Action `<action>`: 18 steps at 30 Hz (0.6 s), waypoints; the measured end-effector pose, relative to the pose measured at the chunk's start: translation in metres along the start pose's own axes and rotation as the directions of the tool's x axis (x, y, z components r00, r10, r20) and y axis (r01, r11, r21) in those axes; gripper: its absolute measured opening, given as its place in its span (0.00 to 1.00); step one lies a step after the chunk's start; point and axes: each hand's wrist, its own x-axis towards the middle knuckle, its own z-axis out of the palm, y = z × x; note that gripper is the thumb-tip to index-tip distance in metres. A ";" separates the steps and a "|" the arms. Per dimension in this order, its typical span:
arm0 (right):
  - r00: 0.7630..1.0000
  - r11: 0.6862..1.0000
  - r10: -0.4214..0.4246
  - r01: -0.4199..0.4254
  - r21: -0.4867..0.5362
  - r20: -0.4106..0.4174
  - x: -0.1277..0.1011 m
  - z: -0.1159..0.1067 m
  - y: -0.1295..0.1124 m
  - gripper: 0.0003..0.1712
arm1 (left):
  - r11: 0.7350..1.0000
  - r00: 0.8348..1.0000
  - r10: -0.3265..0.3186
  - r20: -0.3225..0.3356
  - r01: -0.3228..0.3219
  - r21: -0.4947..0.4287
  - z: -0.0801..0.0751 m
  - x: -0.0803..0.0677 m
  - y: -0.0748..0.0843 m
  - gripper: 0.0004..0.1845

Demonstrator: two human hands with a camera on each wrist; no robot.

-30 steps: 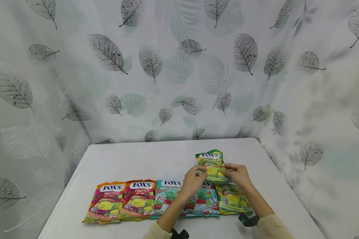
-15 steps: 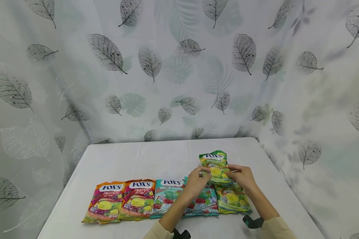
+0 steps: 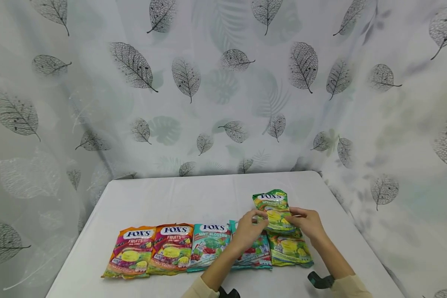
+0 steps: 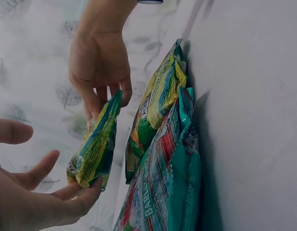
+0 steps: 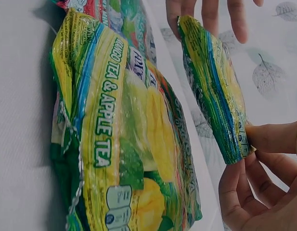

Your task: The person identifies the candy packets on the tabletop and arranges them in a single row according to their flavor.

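A green-and-yellow Fox's Spring Tea candy bag (image 3: 273, 211) is held up, tilted, over the right end of a row of bags. The right hand (image 3: 308, 223) pinches its right edge between thumb and fingers; the right wrist view shows this hand (image 5: 264, 178) at the bag's lower end. At the other edge, the left hand (image 4: 47, 187) touches the bag with extended fingertips, its thumb standing apart. Below the held bag lies a matching green candy bag (image 3: 288, 250), partly covered. Beside it, a teal Mint Blossom bag (image 3: 255, 256) is partly hidden by the left forearm.
Another teal Mint Blossom bag (image 3: 210, 244) and two orange-and-purple Fruits candy bags (image 3: 132, 254) (image 3: 171, 250) continue the row leftward on the white table (image 3: 164, 203). A leaf-print curtain (image 3: 208, 103) hangs behind and around the table.
Both hands have moved a little to the right and slightly down, carrying the green candy bag with them. The bags in the row have stayed in place.
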 end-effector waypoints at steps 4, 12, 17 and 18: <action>1.000 1.000 0.002 -0.002 0.007 -0.004 -0.003 -0.005 0.002 0.31 | 1.000 1.000 -0.007 0.022 0.007 -0.014 0.003 -0.001 0.004 0.16; 1.000 1.000 0.023 -0.023 0.008 -0.007 -0.007 -0.012 0.009 0.31 | 1.000 0.999 0.011 0.044 -0.011 -0.001 0.012 -0.002 0.003 0.16; 0.999 0.999 0.035 -0.035 0.004 -0.003 -0.012 -0.017 0.013 0.31 | 1.000 0.999 0.018 0.052 -0.019 0.019 0.016 -0.004 0.003 0.15; 0.999 0.999 0.036 -0.036 0.006 -0.003 -0.013 -0.018 0.013 0.31 | 0.999 0.998 0.018 0.052 -0.020 0.030 0.017 -0.005 0.004 0.15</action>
